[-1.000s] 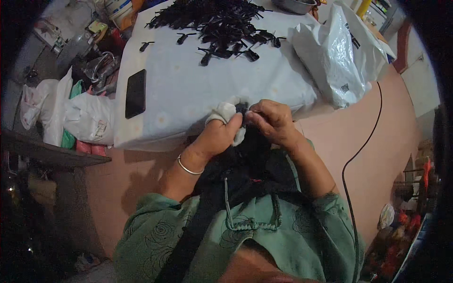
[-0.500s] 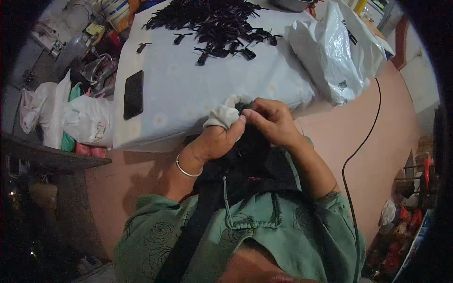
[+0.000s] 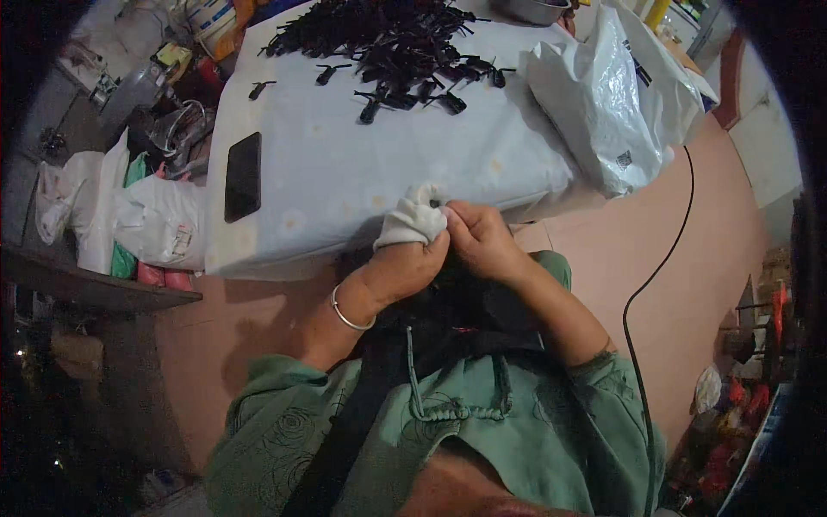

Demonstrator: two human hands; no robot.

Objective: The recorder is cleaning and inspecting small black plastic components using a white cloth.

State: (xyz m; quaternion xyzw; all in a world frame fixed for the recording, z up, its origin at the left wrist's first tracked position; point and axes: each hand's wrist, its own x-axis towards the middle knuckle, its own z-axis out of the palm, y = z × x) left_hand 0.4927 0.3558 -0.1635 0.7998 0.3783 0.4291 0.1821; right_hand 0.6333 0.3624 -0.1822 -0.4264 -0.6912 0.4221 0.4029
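My left hand (image 3: pixel 403 269) has a bracelet at its wrist, and white cloth (image 3: pixel 410 222) covers its fingers, while the thumb is bare. Whether that cloth is a glove or a wrap I cannot tell. A small black part (image 3: pixel 435 203) shows as a dark bit in the curl of the cloth, mostly hidden. My right hand (image 3: pixel 482 239) meets the left thumb there, thumb and fingertips pinched on the part. Both hands are closed, just off the table's near edge. Farther back, a heap of black parts with thin prongs (image 3: pixel 379 39) lies on the table.
Pale patterned cloth covers the table (image 3: pixel 301 172). A dark phone (image 3: pixel 244 177) rests at its left, a white plastic bag (image 3: pixel 594 112) at its right and a metal bowl (image 3: pixel 534 9) at the back. Filled bags (image 3: pixel 159 220) sit on a left shelf. A black cable (image 3: pixel 642 293) runs down the right.
My right hand has moved slightly down and left, closer against the left hand. The black part, plainer before, is now mostly covered by cloth and fingers.
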